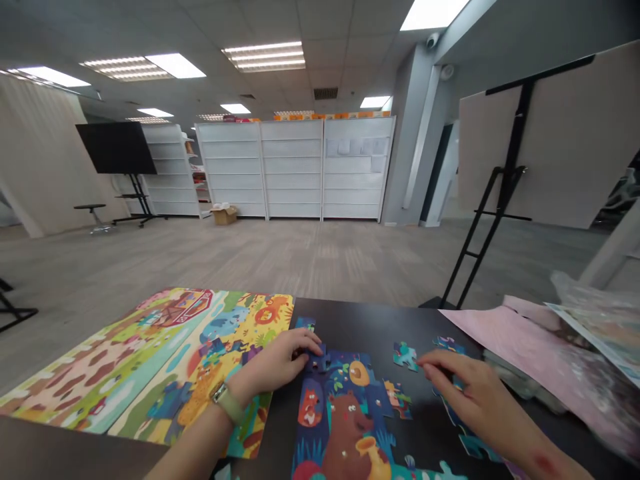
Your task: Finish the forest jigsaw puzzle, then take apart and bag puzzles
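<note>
Our left hand [273, 365] has its fingers [306, 340] closed narrowly on a stiff, light cardboard jigsaw piece [318, 361] at the top edge of the assembled puzzle [340, 417] (thin, so best taken by its edges); our right hand [475, 393], fingers spread, holds nothing, beside a teal piece [405, 356] on the dark tabletop [360, 327].

a half-made jigsaw puzzle [340, 427] with a brown bear on it lies flat on the dark worktop [360, 327]. a loose blue-green piece [405, 356] sits just beside it.
</note>
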### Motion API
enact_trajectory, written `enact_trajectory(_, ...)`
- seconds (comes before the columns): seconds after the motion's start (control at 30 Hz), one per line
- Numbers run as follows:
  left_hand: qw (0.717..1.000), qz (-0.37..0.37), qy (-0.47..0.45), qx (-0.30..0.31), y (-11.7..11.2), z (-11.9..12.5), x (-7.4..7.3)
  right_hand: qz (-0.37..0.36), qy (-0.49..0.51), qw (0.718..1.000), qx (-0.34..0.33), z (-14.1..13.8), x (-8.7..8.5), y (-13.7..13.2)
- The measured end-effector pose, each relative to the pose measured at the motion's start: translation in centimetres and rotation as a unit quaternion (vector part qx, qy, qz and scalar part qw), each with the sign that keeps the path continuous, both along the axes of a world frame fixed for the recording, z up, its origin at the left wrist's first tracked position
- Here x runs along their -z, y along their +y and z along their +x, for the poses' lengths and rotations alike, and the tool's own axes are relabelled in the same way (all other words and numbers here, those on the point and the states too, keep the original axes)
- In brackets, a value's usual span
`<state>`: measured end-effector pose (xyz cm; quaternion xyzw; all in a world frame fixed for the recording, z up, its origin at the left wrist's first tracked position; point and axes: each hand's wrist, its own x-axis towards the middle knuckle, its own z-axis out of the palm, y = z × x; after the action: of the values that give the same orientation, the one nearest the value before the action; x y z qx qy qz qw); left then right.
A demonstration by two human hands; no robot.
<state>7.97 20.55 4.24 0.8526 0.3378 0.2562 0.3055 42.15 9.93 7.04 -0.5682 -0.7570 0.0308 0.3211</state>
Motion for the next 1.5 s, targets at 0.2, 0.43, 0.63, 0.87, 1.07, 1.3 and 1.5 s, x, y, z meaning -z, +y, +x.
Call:
enact_trajectory(0.2,1.000,0.009,0.015,0.002,-0.2,0.0,0.0,-0.019,-0.010,1.000,-0.001,-0.4,0.1,-0.1)
enact_trajectory(0.43,0.999,0.025,0.032,0.011,0.0,0.0,0.3,-0.054,-0.008,0.998,-0.012,-0.5,0.3,-0.2)
enact_trajectory(0.63,0.998,0.040,0.047,0.014,-0.1,0.0,0.4,-0.065,-0.014,0.998,-0.013,-0.4,0.2,0.0)
enact_trajectory(0.87,0.996,0.051,0.071,0.010,-0.6,0.0,0.0,-0.073,-0.003,0.997,-0.016,-0.6,0.0,-0.2)
enact_trajectory(1.07,0.994,0.035,0.100,0.006,-0.6,-0.5,0.0,-0.054,0.047,0.996,0.056,1.3,0.4,0.7)
enact_trajectory(1.3,0.992,0.067,0.111,0.008,0.5,-1.0,0.8,-0.019,0.044,0.994,0.097,2.9,1.6,1.9)
enact_trajectory(1.5,0.989,0.089,0.119,0.014,-1.3,0.3,0.7,-0.109,-0.031,0.992,0.051,1.1,3.1,1.9)
